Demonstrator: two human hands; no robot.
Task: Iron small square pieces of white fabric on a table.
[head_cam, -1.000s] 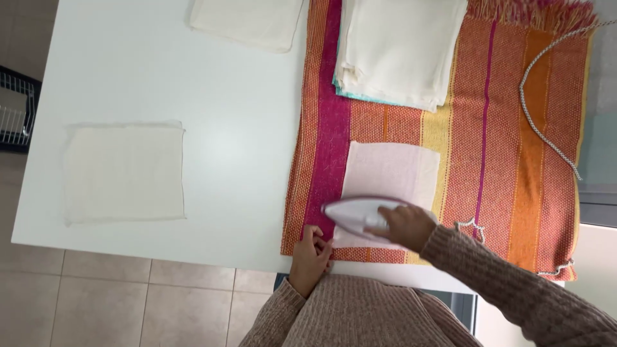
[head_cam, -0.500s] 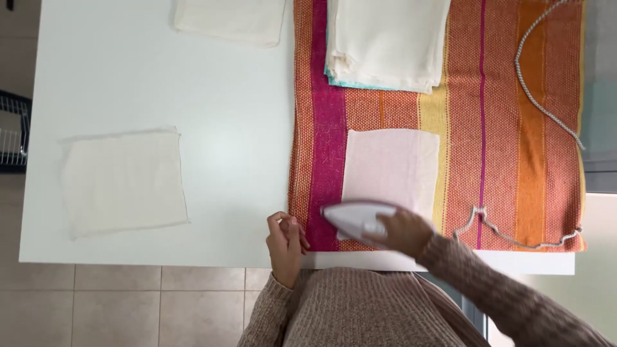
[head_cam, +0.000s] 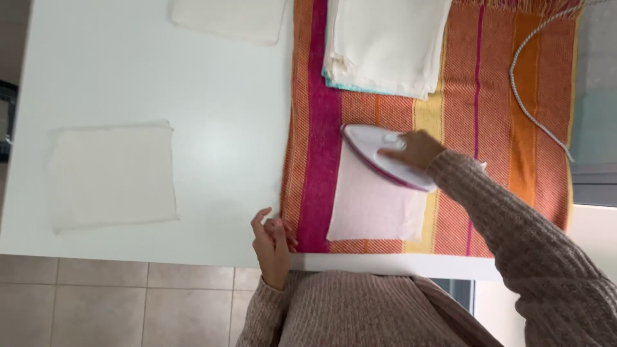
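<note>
My right hand (head_cam: 416,149) grips the handle of a white iron (head_cam: 379,154) with a magenta edge. The iron rests on the far part of a pale pink cloth (head_cam: 369,209), which lies on an orange, pink and yellow striped blanket (head_cam: 450,122). My left hand (head_cam: 273,241) lies at the near table edge with its fingers on the blanket's left border, holding nothing. The iron's grey cord (head_cam: 527,96) curves across the blanket's right side.
A stack of folded cream cloths (head_cam: 385,45) sits on the far part of the blanket. One cream cloth (head_cam: 112,175) lies flat on the white table (head_cam: 212,115) at the left, another (head_cam: 228,18) at the far edge. Tiled floor (head_cam: 116,305) shows below.
My right hand has pushed the iron away from me, from the near edge of the pink cloth to its far edge. My left hand stayed at the blanket's corner.
</note>
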